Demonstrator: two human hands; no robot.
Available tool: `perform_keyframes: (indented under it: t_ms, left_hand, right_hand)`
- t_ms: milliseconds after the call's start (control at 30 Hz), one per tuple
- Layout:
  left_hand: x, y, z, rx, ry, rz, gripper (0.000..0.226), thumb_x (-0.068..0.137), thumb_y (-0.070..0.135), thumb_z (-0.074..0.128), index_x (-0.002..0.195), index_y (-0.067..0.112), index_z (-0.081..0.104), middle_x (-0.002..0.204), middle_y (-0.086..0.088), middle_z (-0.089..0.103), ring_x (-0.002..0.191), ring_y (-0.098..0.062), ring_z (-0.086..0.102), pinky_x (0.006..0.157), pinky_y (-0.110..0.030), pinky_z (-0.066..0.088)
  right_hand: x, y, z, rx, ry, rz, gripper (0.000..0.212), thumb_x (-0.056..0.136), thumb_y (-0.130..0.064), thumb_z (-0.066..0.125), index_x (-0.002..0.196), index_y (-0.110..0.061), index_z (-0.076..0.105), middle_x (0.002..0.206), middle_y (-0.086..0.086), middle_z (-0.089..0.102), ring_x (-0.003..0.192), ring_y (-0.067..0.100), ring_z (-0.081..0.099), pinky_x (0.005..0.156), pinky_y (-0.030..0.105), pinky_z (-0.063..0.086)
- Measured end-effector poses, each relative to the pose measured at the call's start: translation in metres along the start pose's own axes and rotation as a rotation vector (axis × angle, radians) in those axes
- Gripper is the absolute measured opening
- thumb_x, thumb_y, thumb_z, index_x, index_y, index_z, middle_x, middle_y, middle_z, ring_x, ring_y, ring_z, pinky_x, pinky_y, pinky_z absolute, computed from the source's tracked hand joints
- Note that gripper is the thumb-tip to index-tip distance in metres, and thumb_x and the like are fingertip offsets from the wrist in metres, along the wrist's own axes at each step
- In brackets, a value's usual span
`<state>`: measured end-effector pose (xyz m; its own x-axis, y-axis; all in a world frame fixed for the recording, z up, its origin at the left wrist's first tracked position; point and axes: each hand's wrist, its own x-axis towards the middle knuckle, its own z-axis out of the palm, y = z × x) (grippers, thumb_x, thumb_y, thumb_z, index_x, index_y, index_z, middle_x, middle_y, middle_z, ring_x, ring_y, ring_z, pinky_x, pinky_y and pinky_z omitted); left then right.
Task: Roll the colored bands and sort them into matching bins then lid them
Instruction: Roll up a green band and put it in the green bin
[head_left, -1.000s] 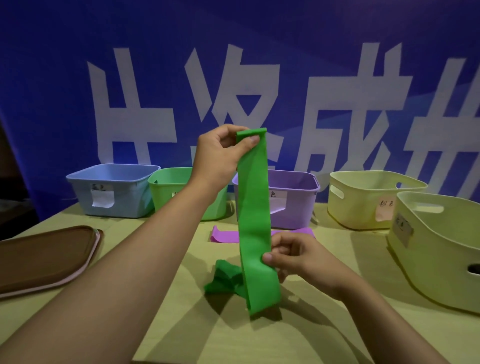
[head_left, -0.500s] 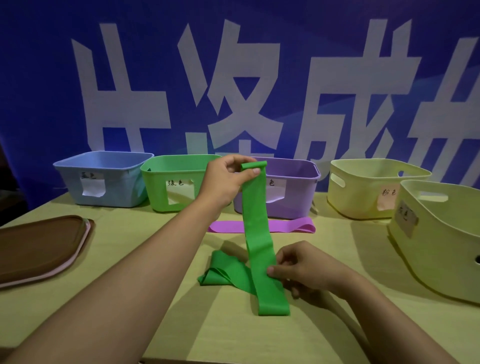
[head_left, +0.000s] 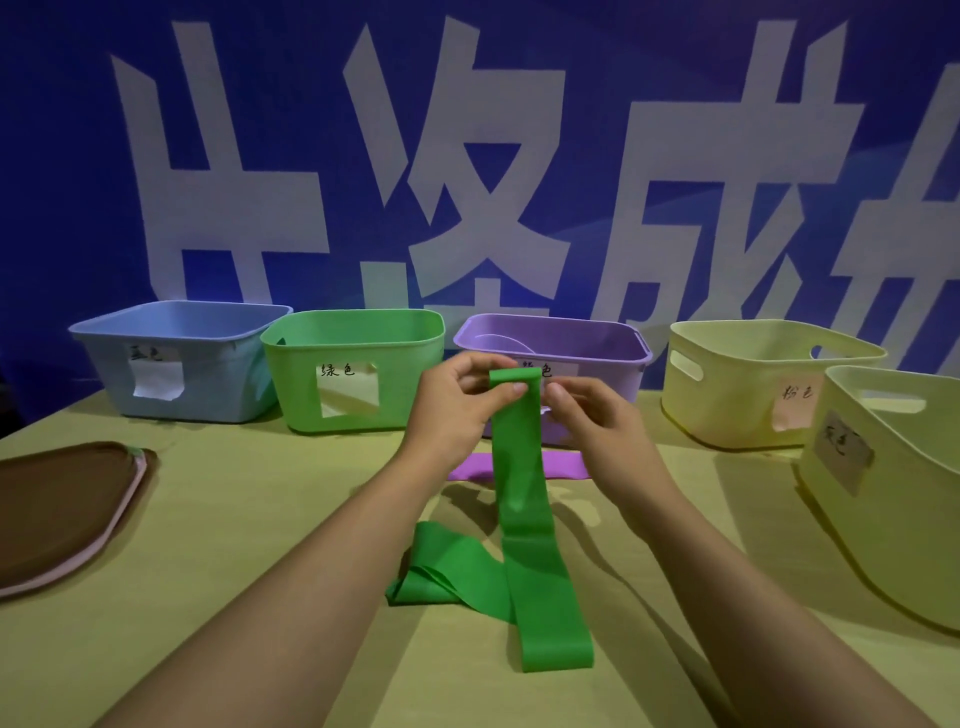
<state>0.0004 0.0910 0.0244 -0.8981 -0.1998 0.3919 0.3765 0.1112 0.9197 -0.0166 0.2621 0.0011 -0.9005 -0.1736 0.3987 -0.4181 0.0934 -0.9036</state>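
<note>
Now both the left hand (head_left: 457, 400) and right hand (head_left: 592, 410) pinch the top of a green band (head_left: 524, 499); rolling it tightly, edges aligned, should suit the green bin (head_left: 353, 332).

Backdrop: blue banner (head_left: 597, 130) with large white characters.
Table: yellow-green top (head_left: 234, 519).
Light: dim, casting soft shadows.

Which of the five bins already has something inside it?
The purple bin, third from the left in the row. A curved pale purple edge shows inside it, though what it is I cannot tell. No contents show in the blue, green and two yellow bins.
</note>
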Motion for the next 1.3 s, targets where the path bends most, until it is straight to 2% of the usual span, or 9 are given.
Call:
perform_keyframes:
  t_ms: [133, 233, 300, 500, 700, 833, 933, 1133, 1300]
  left_hand:
    - [-0.002, -0.020, -0.002, 0.031, -0.006, -0.018, 0.024, 0.084, 0.002, 0.080, 0.096, 0.020, 0.073, 0.093, 0.004, 0.079, 0.091, -0.007, 0.075, 0.079, -0.020, 0.059]
    - [-0.002, -0.034, -0.003, 0.059, -0.020, -0.017, 0.025, 0.083, 0.003, 0.081, 0.096, 0.022, 0.074, 0.094, 0.003, 0.080, 0.095, -0.011, 0.076, 0.091, -0.031, 0.060]
    - [-0.003, -0.041, -0.004, 0.076, -0.039, -0.010, 0.025, 0.083, 0.004, 0.082, 0.099, 0.021, 0.074, 0.097, 0.002, 0.080, 0.096, -0.012, 0.076, 0.094, -0.037, 0.060]
    - [-0.003, -0.042, -0.008, 0.116, -0.121, -0.004, 0.027, 0.084, 0.017, 0.082, 0.110, 0.024, 0.074, 0.106, 0.009, 0.078, 0.103, -0.006, 0.073, 0.098, -0.040, 0.058]
    - [-0.006, -0.046, -0.007, 0.115, -0.063, 0.008, 0.011, 0.089, 0.030, 0.077, 0.099, 0.027, 0.078, 0.096, 0.008, 0.080, 0.096, -0.009, 0.075, 0.095, -0.045, 0.060]
    - [-0.008, -0.047, -0.008, 0.128, -0.048, 0.019, 0.010, 0.089, 0.032, 0.076, 0.096, 0.026, 0.079, 0.092, 0.008, 0.080, 0.092, -0.009, 0.075, 0.094, -0.046, 0.060]
    - [-0.009, -0.048, -0.007, 0.139, -0.057, 0.009, 0.015, 0.089, 0.037, 0.075, 0.097, 0.026, 0.080, 0.092, 0.008, 0.080, 0.092, -0.012, 0.076, 0.092, -0.048, 0.060]
    - [-0.009, -0.046, -0.006, 0.119, -0.067, 0.011, 0.016, 0.090, 0.031, 0.075, 0.101, 0.021, 0.079, 0.093, 0.006, 0.080, 0.092, -0.012, 0.076, 0.092, -0.044, 0.061]
    - [-0.008, -0.046, -0.007, 0.055, -0.080, 0.006, 0.012, 0.090, 0.019, 0.076, 0.102, 0.018, 0.078, 0.096, 0.003, 0.080, 0.094, -0.013, 0.077, 0.092, -0.040, 0.062]
  right_hand:
    - [0.012, 0.009, 0.016, 0.015, 0.017, -0.060, 0.024, 0.098, -0.029, 0.066, 0.116, -0.014, 0.072, 0.104, -0.003, 0.076, 0.097, 0.005, 0.071, 0.076, 0.019, 0.058]
    - [0.018, 0.022, 0.021, -0.008, 0.009, -0.058, 0.017, 0.097, -0.029, 0.067, 0.105, -0.017, 0.076, 0.093, -0.002, 0.078, 0.091, 0.012, 0.074, 0.078, 0.026, 0.061]
    - [0.017, 0.029, 0.022, -0.005, 0.014, -0.052, 0.015, 0.097, -0.030, 0.067, 0.101, -0.018, 0.076, 0.090, -0.003, 0.078, 0.088, 0.011, 0.073, 0.077, 0.026, 0.060]
    - [0.016, 0.033, 0.020, 0.032, 0.029, -0.041, 0.015, 0.096, -0.031, 0.066, 0.094, -0.019, 0.075, 0.083, -0.003, 0.076, 0.078, 0.007, 0.071, 0.069, 0.019, 0.055]
    - [0.008, 0.031, 0.024, 0.080, 0.010, -0.025, 0.016, 0.098, -0.026, 0.063, 0.092, -0.015, 0.073, 0.074, -0.010, 0.073, 0.069, -0.001, 0.068, 0.060, 0.012, 0.051]
    - [0.007, 0.030, 0.024, 0.028, 0.002, -0.031, 0.019, 0.094, -0.036, 0.063, 0.092, -0.019, 0.074, 0.077, -0.011, 0.074, 0.072, 0.000, 0.068, 0.063, 0.014, 0.052]
    - [0.006, 0.031, 0.023, 0.031, 0.007, -0.051, 0.016, 0.095, -0.033, 0.063, 0.099, -0.020, 0.073, 0.082, -0.013, 0.075, 0.077, 0.000, 0.070, 0.066, 0.015, 0.053]
    - [0.007, 0.030, 0.020, -0.003, 0.016, -0.094, 0.010, 0.095, -0.029, 0.064, 0.096, -0.022, 0.073, 0.081, -0.012, 0.074, 0.074, 0.002, 0.069, 0.064, 0.016, 0.053]
    - [0.009, 0.032, 0.018, -0.023, 0.030, -0.113, 0.010, 0.095, -0.026, 0.067, 0.101, -0.020, 0.075, 0.087, -0.007, 0.075, 0.082, 0.008, 0.070, 0.067, 0.019, 0.055]
